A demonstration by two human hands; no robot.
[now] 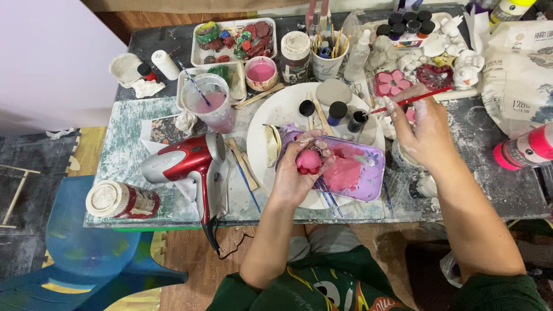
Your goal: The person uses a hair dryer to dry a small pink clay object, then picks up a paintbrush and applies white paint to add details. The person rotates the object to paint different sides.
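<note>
My left hand (296,173) grips a small rounded figurine (309,162) painted pink and red, held over a purple tray (368,167) smeared with pink paint. My right hand (423,129) holds a thin red-handled paintbrush (410,101) whose tip dips toward a small black paint pot (358,120). Both sit over a large white plate (282,109) with two more dark-capped pots (337,110) on it.
A red hair dryer (184,161) lies left of the plate beside a cup of pinkish water (213,103). At the back stand a cup of brushes (328,57), a tray of painted pieces (233,37) and white unpainted figurines (455,52). A pink bottle (524,148) lies right.
</note>
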